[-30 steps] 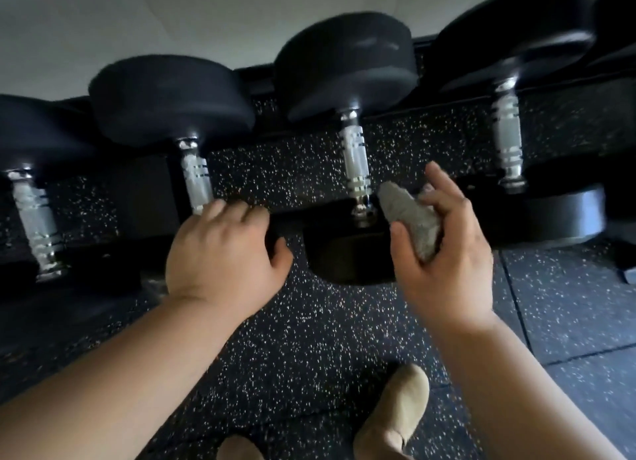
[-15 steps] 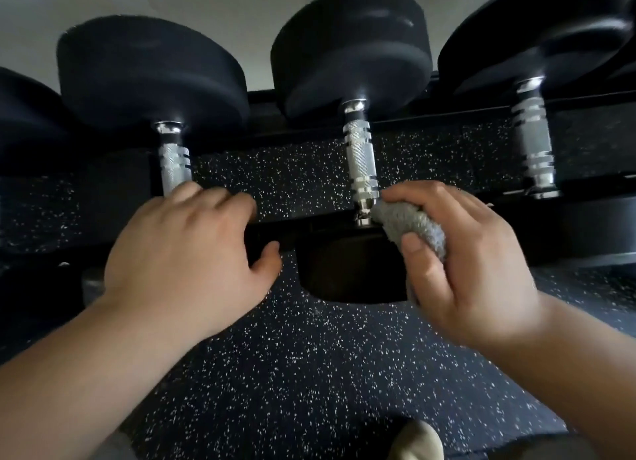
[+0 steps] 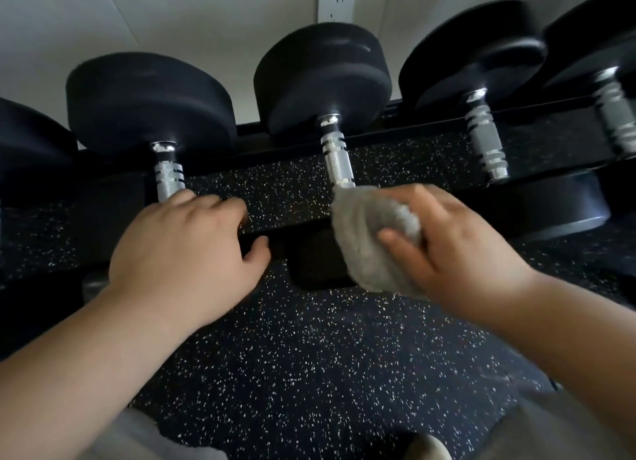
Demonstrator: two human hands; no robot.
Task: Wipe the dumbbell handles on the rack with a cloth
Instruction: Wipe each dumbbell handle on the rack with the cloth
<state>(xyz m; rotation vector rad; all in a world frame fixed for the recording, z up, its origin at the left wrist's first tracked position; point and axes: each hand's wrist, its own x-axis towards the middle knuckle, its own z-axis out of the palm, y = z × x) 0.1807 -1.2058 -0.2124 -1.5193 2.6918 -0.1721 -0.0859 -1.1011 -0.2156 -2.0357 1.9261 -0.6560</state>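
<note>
The right hand (image 3: pixel 457 249) gripped the bunched cloth (image 3: pixel 371 239), wrapped over the lower end of the middle dumbbell handle (image 3: pixel 339 163) at frame centre, so wiping looked underway. Whether the other handles were done couldn't be told. The left hand (image 3: pixel 186 249) lay loosely bent on the rack (image 3: pixel 292 230), holding nothing. No containers showed.

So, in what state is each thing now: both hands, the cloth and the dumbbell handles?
left hand: rests palm down over the near end of the left handle.
right hand: grips the cloth.
cloth: bunched, pressed against the lower end of the middle handle.
right handle: bare, untouched.
far-right handle: blurred, untouched.
wall outlet: nothing plugged in.
</note>
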